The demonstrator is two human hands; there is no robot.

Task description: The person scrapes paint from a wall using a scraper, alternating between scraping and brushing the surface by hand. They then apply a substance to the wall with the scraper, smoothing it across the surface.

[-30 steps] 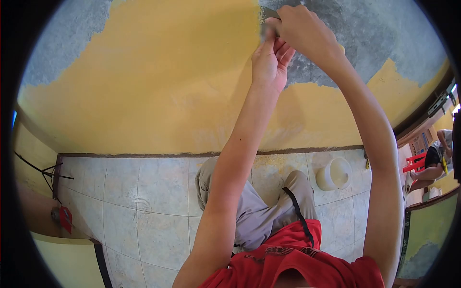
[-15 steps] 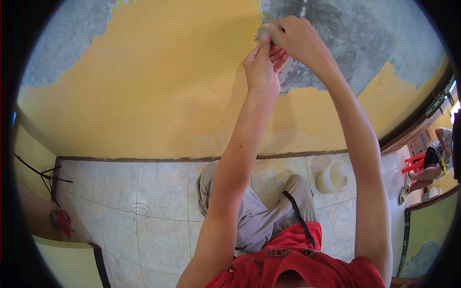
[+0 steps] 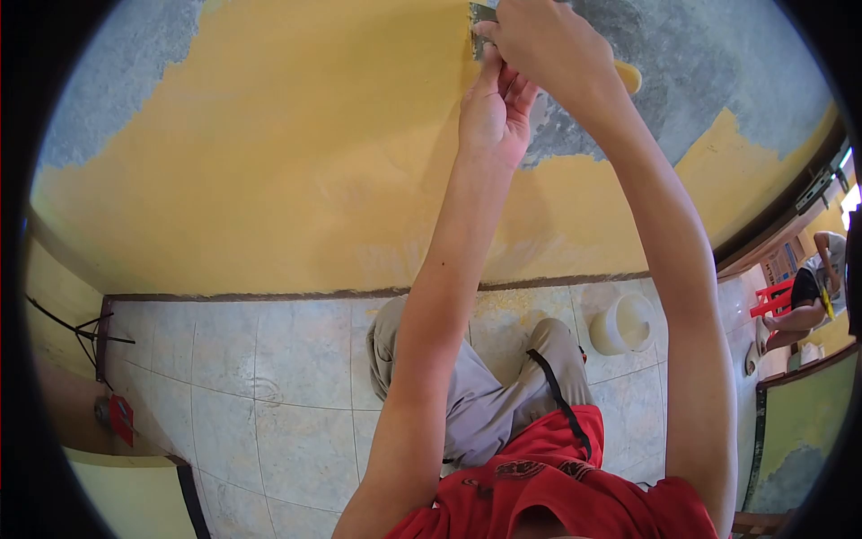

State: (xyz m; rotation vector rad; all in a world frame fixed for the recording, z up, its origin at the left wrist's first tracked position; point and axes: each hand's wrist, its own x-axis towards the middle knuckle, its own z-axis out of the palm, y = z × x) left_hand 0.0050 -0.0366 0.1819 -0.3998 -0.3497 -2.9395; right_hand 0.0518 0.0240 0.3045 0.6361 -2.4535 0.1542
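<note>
Both my arms reach up to a wall (image 3: 296, 153) coated in yellow paint, with bare grey patches (image 3: 709, 63) at the upper right and upper left. My right hand (image 3: 548, 45) is closed around a metal scraper (image 3: 481, 20) whose blade lies against the wall at the edge of the yellow paint. My left hand (image 3: 494, 108) sits just under it, fingers pressed up against the blade. The scraper's handle is hidden inside my right fist.
A white bucket (image 3: 624, 325) stands on the tiled floor (image 3: 269, 359) near the wall's base, right of my knees. Another person (image 3: 808, 301) sits by a red stool (image 3: 774, 301) at far right. A red tool and black cables (image 3: 108, 409) lie at far left.
Both hands dipped slightly down and left along the wall, then rose again, carrying the scraper up near the frame's top edge.
</note>
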